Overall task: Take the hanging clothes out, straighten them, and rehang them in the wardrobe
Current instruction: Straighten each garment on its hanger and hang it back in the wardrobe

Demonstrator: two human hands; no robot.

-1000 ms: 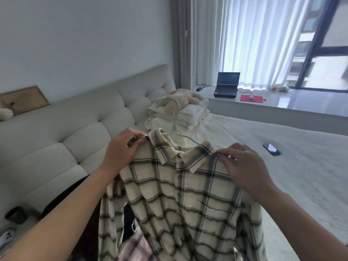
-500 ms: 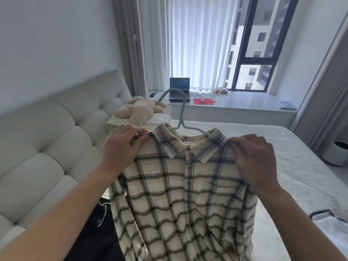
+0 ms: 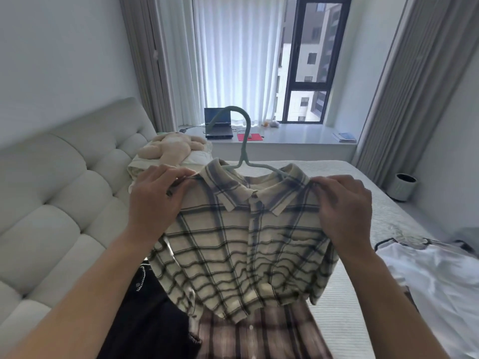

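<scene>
While both hands hold it up at the centre of the frame, the plaid shirt [image 3: 241, 244] hangs facing the camera, its collar toward the top and its hem toward the bottom, so its long axis runs up and down. It sits on a pale green hanger [image 3: 243, 154] whose hook rises upright and curls toward the upper left. Each grip is narrow and closed on cloth: the left hand [image 3: 155, 200] pinches the shirt's shoulder at centre left, and the right hand [image 3: 344, 206] pinches the opposite shoulder at centre right. Beneath the hem, at the lower centre, lie a brownish striped garment [image 3: 259, 335], a black garment [image 3: 147, 314] to its left and a white garment [image 3: 438, 281] at the lower right, all on the bed [image 3: 363, 193]. A tufted headboard [image 3: 64, 193] fills the left side, with a plush toy [image 3: 171, 149] on folded bedding beyond the left hand. At the top, a window ledge carries a laptop [image 3: 217, 125] and a red mat [image 3: 250, 137] before sheer curtains; a small bin [image 3: 404, 186] stands at the right. Bare bedspread shows to the right of the shirt.
</scene>
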